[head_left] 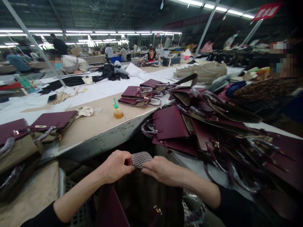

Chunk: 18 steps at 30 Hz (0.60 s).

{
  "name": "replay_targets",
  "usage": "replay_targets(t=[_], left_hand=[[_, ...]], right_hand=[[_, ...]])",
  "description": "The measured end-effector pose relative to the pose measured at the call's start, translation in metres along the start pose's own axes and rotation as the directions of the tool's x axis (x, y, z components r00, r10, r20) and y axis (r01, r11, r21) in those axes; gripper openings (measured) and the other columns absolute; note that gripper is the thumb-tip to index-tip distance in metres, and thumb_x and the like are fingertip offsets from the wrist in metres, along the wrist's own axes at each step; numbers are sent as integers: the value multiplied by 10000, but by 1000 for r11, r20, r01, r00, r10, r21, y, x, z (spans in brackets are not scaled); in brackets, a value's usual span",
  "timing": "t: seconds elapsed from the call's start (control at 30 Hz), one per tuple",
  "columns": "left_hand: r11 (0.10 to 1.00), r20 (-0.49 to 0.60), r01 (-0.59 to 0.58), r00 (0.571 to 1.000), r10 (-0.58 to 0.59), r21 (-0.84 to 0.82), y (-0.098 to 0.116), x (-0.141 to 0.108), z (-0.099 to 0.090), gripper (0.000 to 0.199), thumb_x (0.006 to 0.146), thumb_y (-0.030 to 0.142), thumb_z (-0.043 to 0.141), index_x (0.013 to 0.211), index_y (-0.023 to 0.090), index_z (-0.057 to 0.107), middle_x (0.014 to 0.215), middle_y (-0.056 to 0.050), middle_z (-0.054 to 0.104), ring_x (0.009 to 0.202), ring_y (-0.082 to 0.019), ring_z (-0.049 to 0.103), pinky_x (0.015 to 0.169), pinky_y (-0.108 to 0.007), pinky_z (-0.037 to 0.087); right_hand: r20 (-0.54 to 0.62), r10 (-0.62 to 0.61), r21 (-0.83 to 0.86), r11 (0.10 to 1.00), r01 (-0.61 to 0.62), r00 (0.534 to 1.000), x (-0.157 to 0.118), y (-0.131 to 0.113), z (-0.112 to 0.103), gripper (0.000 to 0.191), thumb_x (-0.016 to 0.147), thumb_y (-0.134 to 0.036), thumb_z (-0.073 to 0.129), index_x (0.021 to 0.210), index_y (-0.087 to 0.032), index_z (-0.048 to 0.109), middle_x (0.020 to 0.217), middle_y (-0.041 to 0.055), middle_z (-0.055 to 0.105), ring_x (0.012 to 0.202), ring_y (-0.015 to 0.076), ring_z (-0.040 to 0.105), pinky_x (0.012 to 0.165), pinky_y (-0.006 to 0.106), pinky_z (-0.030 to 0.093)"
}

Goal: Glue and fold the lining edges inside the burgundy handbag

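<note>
Low in front of me is a burgundy handbag (110,206), its dark inside facing up and a small gold clasp near the bottom of the view. A black-and-white checked fabric piece (142,157) shows at its upper edge. My left hand (118,167) pinches that edge on the left, thumb and fingers together. Gripping the same edge a little further right, my right hand (161,170) has its thumb toward me. The two hands are a short gap apart. The lower part of the bag is dark and partly cut off by the frame.
Burgundy bags with wrapped handles (172,123) are heaped at the right. More bags (53,121) lie at the left. On the table (104,108) stand an oil bottle (117,112) and a crumpled cloth (84,112). A person in a leopard-print sleeve (267,91) is close by on the right.
</note>
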<state>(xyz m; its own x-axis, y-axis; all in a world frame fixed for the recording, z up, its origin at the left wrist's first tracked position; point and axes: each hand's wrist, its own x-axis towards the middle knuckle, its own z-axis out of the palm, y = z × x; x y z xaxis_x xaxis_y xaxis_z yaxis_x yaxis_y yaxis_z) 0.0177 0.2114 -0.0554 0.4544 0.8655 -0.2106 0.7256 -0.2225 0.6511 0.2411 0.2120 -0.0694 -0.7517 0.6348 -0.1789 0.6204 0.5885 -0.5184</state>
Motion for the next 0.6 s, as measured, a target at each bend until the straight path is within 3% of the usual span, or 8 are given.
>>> replay_targets(t=[0.17, 0.33, 0.43, 0.6], left_hand=[[1000, -12, 16, 1000, -16, -19, -6, -4, -4, 115, 735, 291, 680, 724, 178, 661, 731, 26, 676, 699, -137, 586, 632, -251, 375], [998, -13, 64, 998, -64, -10, -11, -18, -16, 181, 709, 357, 742, 716, 194, 663, 803, 29, 703, 741, -148, 601, 645, -255, 376], [992, -71, 120, 990, -121, -26, -15, -29, -22, 250, 671, 354, 777, 632, 177, 604, 830, 28, 710, 748, -146, 598, 650, -256, 381], [979, -98, 173, 978, -184, -109, -21, -37, -20, 214, 724, 324, 707, 630, 178, 583, 769, 29, 705, 687, -132, 583, 612, -257, 373]], right_hand=[[-50, 49, -109, 993, -54, 998, 24, -22, 14, 290, 1016, -332, 441, 899, -161, 644, 875, 76, 688, 809, 227, 634, 601, 299, 289], [-145, 53, -61, 996, -62, 988, 21, -21, 27, 215, 1000, -315, 463, 916, -203, 626, 838, 38, 665, 778, 220, 618, 623, 305, 308], [-156, 62, -15, 998, -66, 986, 19, -17, 30, 194, 1001, -302, 466, 935, -204, 620, 850, 38, 653, 805, 215, 608, 665, 303, 341], [-145, 64, 14, 998, -62, 987, 18, -19, 27, 193, 1002, -295, 468, 935, -206, 625, 843, 37, 647, 803, 205, 601, 689, 296, 359]])
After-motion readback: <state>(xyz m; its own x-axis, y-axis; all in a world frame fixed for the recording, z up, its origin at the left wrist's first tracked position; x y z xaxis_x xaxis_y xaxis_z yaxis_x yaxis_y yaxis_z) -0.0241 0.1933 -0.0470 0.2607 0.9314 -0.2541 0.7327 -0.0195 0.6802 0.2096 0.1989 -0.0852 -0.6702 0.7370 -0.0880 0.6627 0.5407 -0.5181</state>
